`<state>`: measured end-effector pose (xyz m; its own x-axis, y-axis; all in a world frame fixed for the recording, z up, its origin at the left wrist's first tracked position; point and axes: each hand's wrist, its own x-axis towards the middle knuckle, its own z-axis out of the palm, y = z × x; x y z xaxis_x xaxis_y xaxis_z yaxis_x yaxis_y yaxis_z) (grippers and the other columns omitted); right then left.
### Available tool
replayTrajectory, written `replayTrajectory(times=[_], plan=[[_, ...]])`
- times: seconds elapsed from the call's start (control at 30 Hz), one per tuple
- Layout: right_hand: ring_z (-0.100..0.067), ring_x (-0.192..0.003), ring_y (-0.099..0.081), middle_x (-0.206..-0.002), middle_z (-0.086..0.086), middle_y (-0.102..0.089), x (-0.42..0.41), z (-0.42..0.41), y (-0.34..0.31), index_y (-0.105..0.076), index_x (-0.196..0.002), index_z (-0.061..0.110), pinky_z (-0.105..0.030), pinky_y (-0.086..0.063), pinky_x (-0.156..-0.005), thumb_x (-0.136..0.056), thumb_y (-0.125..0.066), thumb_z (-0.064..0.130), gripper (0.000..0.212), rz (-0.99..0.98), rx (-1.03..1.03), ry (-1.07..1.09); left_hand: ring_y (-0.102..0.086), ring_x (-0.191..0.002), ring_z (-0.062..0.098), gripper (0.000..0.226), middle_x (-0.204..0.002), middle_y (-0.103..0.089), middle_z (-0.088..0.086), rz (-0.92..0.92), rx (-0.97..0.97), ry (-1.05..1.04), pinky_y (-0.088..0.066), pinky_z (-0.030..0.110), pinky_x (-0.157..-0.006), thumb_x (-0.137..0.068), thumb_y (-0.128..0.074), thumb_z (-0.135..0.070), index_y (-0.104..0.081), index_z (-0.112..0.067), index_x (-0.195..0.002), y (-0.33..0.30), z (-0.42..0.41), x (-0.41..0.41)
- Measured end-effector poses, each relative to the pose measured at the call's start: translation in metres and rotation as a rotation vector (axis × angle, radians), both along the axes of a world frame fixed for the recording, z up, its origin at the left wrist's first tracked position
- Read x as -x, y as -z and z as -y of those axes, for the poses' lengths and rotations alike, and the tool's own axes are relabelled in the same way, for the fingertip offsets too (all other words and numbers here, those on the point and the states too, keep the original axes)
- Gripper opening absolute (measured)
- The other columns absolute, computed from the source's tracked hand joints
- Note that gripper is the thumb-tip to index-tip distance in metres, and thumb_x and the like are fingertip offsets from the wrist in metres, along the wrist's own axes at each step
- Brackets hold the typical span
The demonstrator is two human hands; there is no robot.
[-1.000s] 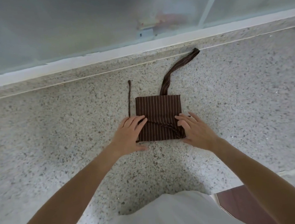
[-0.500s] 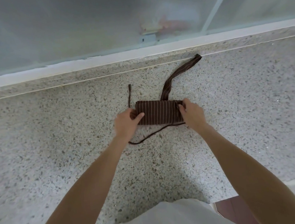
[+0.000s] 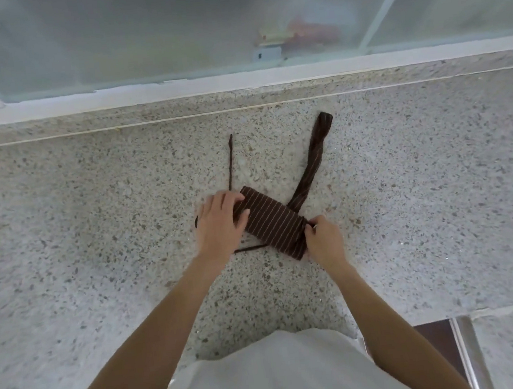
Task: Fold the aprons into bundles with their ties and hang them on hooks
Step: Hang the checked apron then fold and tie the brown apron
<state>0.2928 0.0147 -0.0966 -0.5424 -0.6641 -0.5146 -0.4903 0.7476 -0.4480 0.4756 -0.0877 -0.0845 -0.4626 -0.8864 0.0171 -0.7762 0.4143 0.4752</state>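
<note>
A brown pinstriped apron (image 3: 271, 221) lies folded into a narrow strip on the speckled stone counter (image 3: 94, 244), turned at a slant. My left hand (image 3: 220, 224) rests on its upper left end, fingers spread over the cloth. My right hand (image 3: 323, 241) pinches the lower right end. A wide striped strap (image 3: 313, 159) runs from the bundle toward the back right. One thin tie (image 3: 230, 162) points toward the back; another thin tie (image 3: 250, 248) shows below the bundle.
A frosted glass window (image 3: 166, 28) with a white sill (image 3: 235, 80) closes off the back of the counter. The counter's front edge and a dark floor patch (image 3: 442, 352) lie at lower right, beside my white shirt.
The square apron was folded in half into a narrow strip. It then turned clockwise to lie at a slant, and both hands moved with its ends.
</note>
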Motion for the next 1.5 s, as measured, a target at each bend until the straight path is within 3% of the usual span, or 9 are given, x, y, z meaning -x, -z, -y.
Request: replayTrajectory(times=[0.23,0.47,0.63,0.83,1.03,1.17,1.27,1.37,1.5], plan=[[-0.019,-0.077,-0.064,-0.08,-0.003,-0.069,-0.028,-0.019,-0.011,-0.057,-0.107,0.013,-0.029,-0.049,-0.07,-0.096,-0.043,0.026,0.022,0.108,-0.117,-0.141,-0.031,-0.133,0.021,0.059,-0.142,-0.037,-0.001,0.184,-0.175,0.119,-0.024,0.039,-0.108,-0.089,-0.05,-0.051,-0.038,-0.023,-0.139,0.015,-0.047,0.003],[-0.022,-0.097,-0.054,-0.111,-0.005,-0.054,-0.019,0.007,-0.013,-0.059,-0.111,0.018,-0.034,-0.048,-0.078,-0.089,-0.059,0.019,0.022,-0.157,0.391,-0.487,-0.02,-0.139,0.025,0.064,-0.149,-0.028,0.003,0.225,-0.132,0.168,-0.018,0.045,-0.112,-0.084,-0.057,-0.051,-0.037,-0.027,-0.14,0.021,-0.043,0.004],[-0.025,-0.11,-0.049,-0.119,-0.008,-0.051,-0.01,0.025,0.001,-0.051,-0.12,0.027,-0.037,-0.043,-0.09,-0.089,-0.06,0.024,0.033,-0.098,0.198,-0.609,-0.043,-0.118,0.026,0.062,-0.135,-0.032,0.011,-0.12,-0.485,-0.175,-0.039,0.029,-0.096,-0.082,-0.068,-0.036,-0.04,-0.024,-0.136,0.018,-0.049,-0.002],[-0.023,-0.113,-0.046,-0.119,-0.004,-0.049,-0.009,0.024,0.003,-0.045,-0.123,0.033,-0.049,-0.041,-0.093,-0.091,-0.057,0.027,0.034,-0.052,0.148,-0.578,-0.061,-0.103,0.016,0.079,-0.12,-0.059,0.002,-0.365,-0.804,-0.271,-0.052,0.033,-0.086,-0.074,-0.075,-0.01,-0.031,-0.03,-0.137,0.013,-0.033,0.01],[-0.019,-0.104,-0.059,-0.114,-0.006,-0.058,-0.002,0.034,-0.027,-0.036,-0.121,0.03,-0.031,-0.053,-0.085,-0.082,-0.065,-0.002,0.059,0.588,0.398,-0.272,-0.057,-0.109,0.015,0.075,-0.124,-0.056,0.003,-0.636,-0.713,-0.229,-0.052,0.023,-0.084,-0.074,-0.069,0.007,-0.042,-0.038,-0.128,-0.003,-0.021,0.009],[-0.02,-0.109,-0.046,-0.123,-0.001,-0.057,-0.009,0.04,-0.029,-0.043,-0.133,0.019,-0.032,-0.039,-0.095,-0.071,-0.075,0.002,0.072,-0.048,0.574,-0.474,-0.051,-0.111,0.018,0.089,-0.129,-0.051,0.005,-0.226,-0.291,-0.101,-0.047,0.028,-0.09,-0.074,-0.075,-0.011,-0.024,-0.028,-0.145,-0.01,-0.014,0.014],[-0.02,-0.106,-0.043,-0.111,-0.004,-0.063,-0.012,0.03,-0.021,-0.046,-0.132,0.014,-0.035,-0.036,-0.094,-0.07,-0.076,0.009,0.069,-0.386,0.554,-0.592,-0.051,-0.106,0.024,0.078,-0.116,-0.054,0.008,-0.042,-0.221,-0.078,-0.047,0.033,-0.084,-0.078,-0.073,-0.022,-0.03,-0.025,-0.143,-0.006,-0.019,0.018],[-0.022,-0.103,-0.043,-0.103,-0.006,-0.062,-0.01,0.007,-0.012,-0.055,-0.12,0.012,-0.035,-0.031,-0.091,-0.069,-0.08,0.018,0.057,-0.569,0.552,-0.608,-0.051,-0.097,0.023,0.062,-0.105,-0.05,0.008,0.014,-0.094,-0.011,-0.051,0.038,-0.079,-0.073,-0.077,-0.027,-0.051,-0.024,-0.129,0.005,-0.031,0.015],[-0.031,-0.121,-0.04,-0.126,-0.012,-0.049,0.0,-0.017,-0.003,-0.054,-0.108,0.017,-0.046,-0.03,-0.103,-0.073,-0.072,0.045,0.049,-0.602,0.561,-0.644,-0.042,-0.121,0.02,0.052,-0.131,-0.046,0.0,-0.021,0.067,0.155,-0.033,0.037,-0.098,-0.064,-0.079,-0.029,-0.06,-0.021,-0.112,0.021,-0.041,0.01]])
